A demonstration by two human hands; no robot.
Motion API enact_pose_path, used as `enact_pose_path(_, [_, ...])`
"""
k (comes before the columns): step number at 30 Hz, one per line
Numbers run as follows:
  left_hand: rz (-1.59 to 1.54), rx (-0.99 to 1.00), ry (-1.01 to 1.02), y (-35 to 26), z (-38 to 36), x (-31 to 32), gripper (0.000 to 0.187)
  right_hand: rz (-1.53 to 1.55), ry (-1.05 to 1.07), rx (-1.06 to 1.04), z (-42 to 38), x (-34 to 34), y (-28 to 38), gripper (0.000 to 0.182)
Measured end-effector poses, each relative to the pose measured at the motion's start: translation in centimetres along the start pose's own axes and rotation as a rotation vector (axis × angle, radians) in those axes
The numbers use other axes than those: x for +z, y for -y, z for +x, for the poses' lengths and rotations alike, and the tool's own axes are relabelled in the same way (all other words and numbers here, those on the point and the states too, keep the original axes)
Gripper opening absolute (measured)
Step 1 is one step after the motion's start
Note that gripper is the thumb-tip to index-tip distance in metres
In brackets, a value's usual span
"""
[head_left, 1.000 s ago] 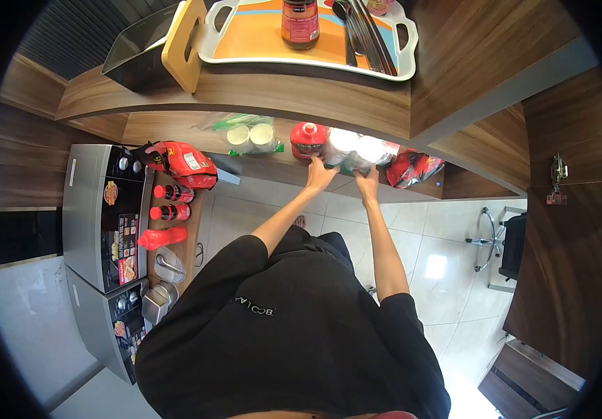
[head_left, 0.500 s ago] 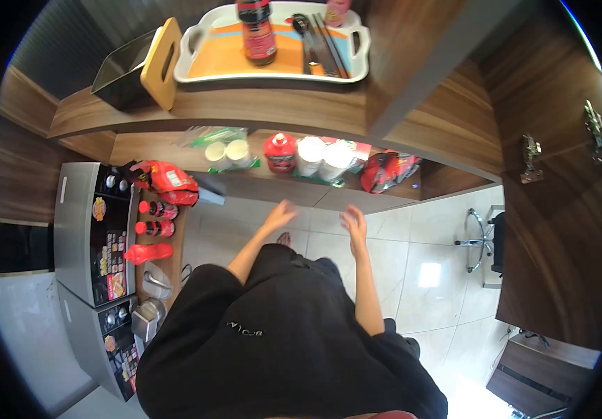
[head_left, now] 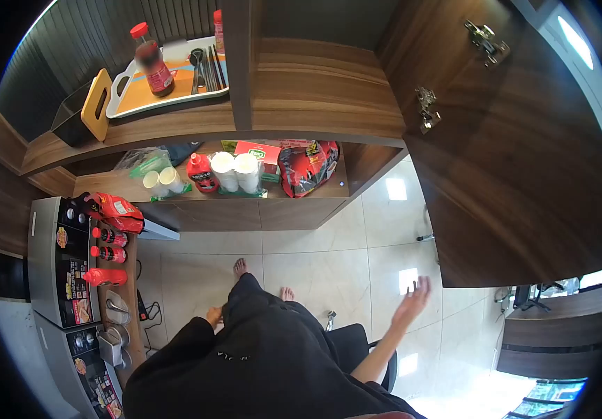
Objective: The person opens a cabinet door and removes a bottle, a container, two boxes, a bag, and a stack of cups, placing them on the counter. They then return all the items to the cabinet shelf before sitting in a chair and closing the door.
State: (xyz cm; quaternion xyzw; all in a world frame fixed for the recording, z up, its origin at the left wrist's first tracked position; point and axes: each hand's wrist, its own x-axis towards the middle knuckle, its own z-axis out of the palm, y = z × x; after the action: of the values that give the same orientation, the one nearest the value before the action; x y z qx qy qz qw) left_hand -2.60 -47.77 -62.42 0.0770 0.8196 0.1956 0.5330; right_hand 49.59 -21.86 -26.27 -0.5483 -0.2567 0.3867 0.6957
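Note:
My right hand point(head_left: 412, 302) is held out over the tiled floor with its fingers spread and nothing in it. Above and to its right stands the open brown cabinet door point(head_left: 517, 202) with its metal hinges. The black chair point(head_left: 351, 353) is behind and left of my right forearm. Beside my leg, low on the left, is my left hand point(head_left: 214, 316); its fingers are mostly hidden by the dark clothing. A side shelf with red-capped bottles point(head_left: 109, 254) lies further left of it.
On the upper shelf a white-rimmed tray point(head_left: 168, 108) bears a sauce bottle point(head_left: 155, 70), a spoon and chopsticks. Below are paper cups point(head_left: 247, 172), a red bottle point(head_left: 202, 173) and a red bag point(head_left: 308, 169). Silver appliances point(head_left: 49, 262) line the left; a black cable point(head_left: 149, 311) lies on the floor.
The view has swung right, showing more of the cabinet door. My hands have moved apart: the right out to the right, the left down beside my leg. The chair now shows behind me.

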Motion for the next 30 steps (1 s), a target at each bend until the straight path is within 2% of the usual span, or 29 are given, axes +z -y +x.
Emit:
enact_pose_path(1, [0.008,0.068,-0.082,-1.4,-1.4,2.2,0.036,0.005,-0.018,-0.043,0.1,0.8,2.5,0.038])
enact_pose_path(3, [0.53,0.434,-0.035,0.5,4.0,5.8,0.043,0.048,0.023,-0.166,0.6,1.4,5.7,0.039])
enact_pose_path(6, [0.626,0.327,-0.115,-1.2,3.2,7.9,0.045,0.178,0.013,-0.319,-1.5,5.6,9.8,0.038])
enact_pose_path(9, [0.841,0.383,0.102,-6.8,-3.6,6.6,0.044,-0.022,0.014,-0.458,-2.2,6.0,9.6,0.038])
enact_pose_path(11, [0.854,0.398,0.113,-7.4,-5.5,6.4,0.042,-0.09,0.084,-0.431,-2.8,5.6,9.5,0.044])
enact_pose_path(14, [0.819,0.395,0.105,-4.2,-3.8,6.8,0.042,-0.126,0.196,-0.413,-5.2,6.7,10.5,0.067])
enact_pose_path(15, [0.796,0.395,0.097,-3.2,-2.7,6.8,0.042,-0.145,0.194,-0.397,-5.4,6.7,10.9,0.069])
enact_pose_path(17, [0.661,0.282,0.06,-3.6,-6.3,7.0,0.045,-0.18,0.196,-0.376,-5.3,6.4,11.3,0.073])
enact_pose_path(18, [0.627,0.209,0.077,-4.7,-8.2,6.7,0.047,-0.181,0.214,-0.351,-5.1,5.8,11.4,0.073])
enact_pose_path(20, [0.834,0.328,0.118,0.9,-1.7,7.0,0.046,-0.199,0.189,-0.339,-4.8,5.3,11.5,0.072])
enact_pose_path(23, [0.984,0.347,0.205,3.9,0.1,6.1,0.046,-0.227,0.137,-0.339,-5.3,6.2,11.5,0.073])
enact_pose_path(26, [0.882,0.314,0.281,1.7,-5.8,3.3,0.046,-0.278,0.072,-0.373,-6.2,7.3,10.6,0.075])
enact_pose_path(30, [0.68,0.292,0.187,3.9,-7.5,0.2,0.047,-0.4,-0.092,-0.386,-6.8,9.1,10.2,0.077])
